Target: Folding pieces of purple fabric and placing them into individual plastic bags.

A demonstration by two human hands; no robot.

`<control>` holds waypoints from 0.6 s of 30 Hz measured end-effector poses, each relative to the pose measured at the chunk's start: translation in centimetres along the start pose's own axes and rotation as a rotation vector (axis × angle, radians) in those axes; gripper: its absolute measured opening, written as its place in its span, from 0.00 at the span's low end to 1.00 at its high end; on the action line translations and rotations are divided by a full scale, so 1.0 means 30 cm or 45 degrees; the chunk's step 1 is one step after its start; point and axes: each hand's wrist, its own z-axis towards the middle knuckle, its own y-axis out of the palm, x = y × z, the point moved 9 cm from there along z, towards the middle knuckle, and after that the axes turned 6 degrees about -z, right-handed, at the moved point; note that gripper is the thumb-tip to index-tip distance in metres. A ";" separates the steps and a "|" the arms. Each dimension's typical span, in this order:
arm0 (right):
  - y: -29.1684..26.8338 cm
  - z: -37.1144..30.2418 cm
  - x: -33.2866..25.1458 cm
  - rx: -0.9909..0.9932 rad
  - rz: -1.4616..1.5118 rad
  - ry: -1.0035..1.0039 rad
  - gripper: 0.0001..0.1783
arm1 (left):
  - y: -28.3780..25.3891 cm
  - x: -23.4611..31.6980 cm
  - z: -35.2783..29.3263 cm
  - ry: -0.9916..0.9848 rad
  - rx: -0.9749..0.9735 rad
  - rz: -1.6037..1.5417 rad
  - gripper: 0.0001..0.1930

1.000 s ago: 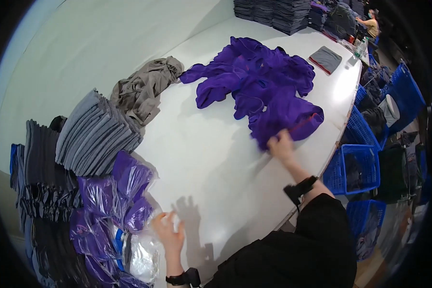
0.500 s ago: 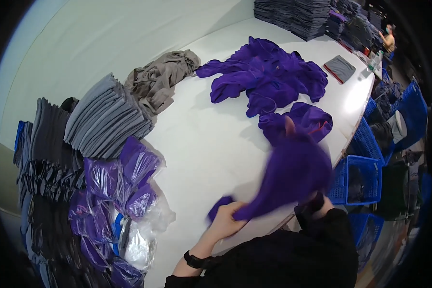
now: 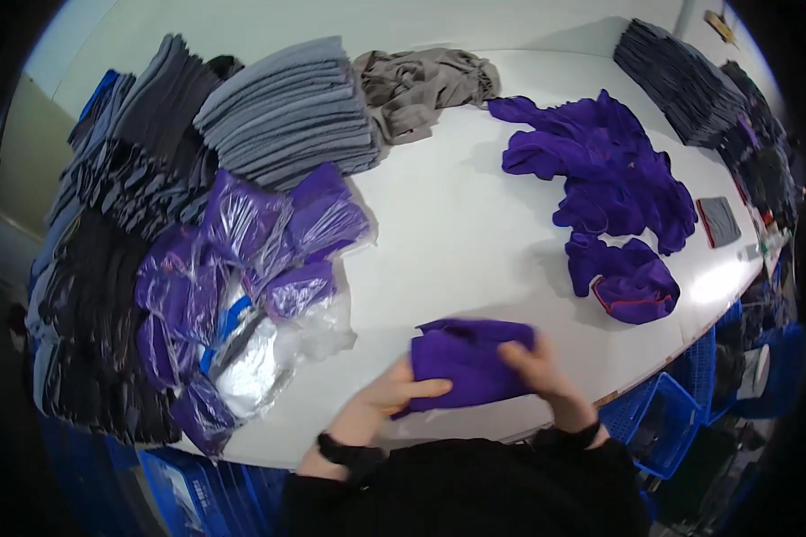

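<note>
Between my two hands is a purple cloth [image 3: 470,362], folded into a rough rectangle just above the near edge of the white table. My left hand [image 3: 403,387] grips its left side, thumb lying on top. At the upper right side my right hand [image 3: 537,367] grips it too, slightly blurred, fingers over the cloth. What lies under the cloth is hidden. Farther right, a crumpled purple cloth with red edging [image 3: 636,291] rests below a larger heap of loose purple cloths [image 3: 613,179].
Purple cloths in clear plastic bags [image 3: 242,215] lie at left, beside stacks of grey cloths [image 3: 287,112] and dark cloths [image 3: 98,313]. Brownish-grey fabric [image 3: 425,85] lies behind. A folded grey cloth [image 3: 721,222] sits far right. Blue crates [image 3: 667,425] stand below the table's right edge.
The purple cloth, spread and swinging in the air before, is now folded smaller between both hands in front of me. My view has turned, shifting the table's contents rightward.
</note>
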 end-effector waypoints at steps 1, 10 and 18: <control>-0.066 -0.045 -0.032 -0.037 0.522 0.143 0.22 | -0.045 0.045 -0.071 -0.018 0.047 -0.004 0.31; -0.428 0.204 -0.493 0.231 0.411 -0.560 0.07 | -0.223 0.628 -0.207 0.887 0.531 0.193 0.17; -0.512 0.150 -0.052 0.265 0.296 -0.275 0.03 | -0.316 0.372 -0.251 0.591 0.764 0.317 0.23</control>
